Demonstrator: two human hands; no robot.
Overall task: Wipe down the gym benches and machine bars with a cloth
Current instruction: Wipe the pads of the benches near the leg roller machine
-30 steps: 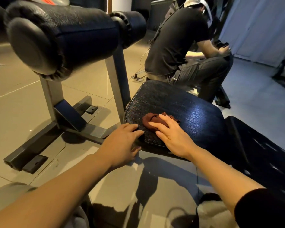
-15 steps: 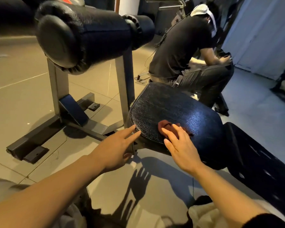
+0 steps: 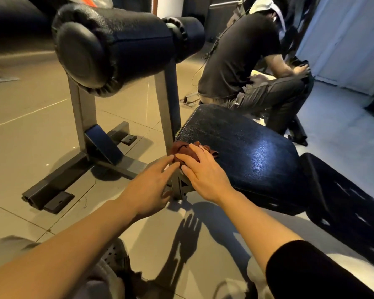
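1. head view, landmark: the black textured vinyl bench seat pad (image 3: 242, 152), glossy patch on its right half.
2. crumpled rust-brown cloth (image 3: 185, 150) lies on the near left corner of the seat pad, partly over the pad's edge.
3. right hand (image 3: 203, 169) lies flat on the cloth, fingers straight and spread, pressing it onto the seat pad; not gripping. black sleeve (image 3: 311, 270) on that forearm.
4. left hand (image 3: 151, 188) is just left of the seat pad's corner, fingers extended and relaxed, holding nothing. fingertips (image 3: 170, 157) reach the cloth's left edge; actual contact cannot be confirmed.
5. grey steel upright frame (image 3: 167, 108) stands against the seat pad's left edge and carries a black padded roller (image 3: 117, 46) above and left of the seat pad.
6. second black pad (image 3: 343, 201) adjoins the seat pad on its right.
7. behind the seat pad, a person in a black t-shirt (image 3: 240, 57) and dark trousers sits bent forward, back to the camera.
8. beige tiled floor (image 3: 30, 117) surrounds the seat pad; hand shadows fall on it below the pad.
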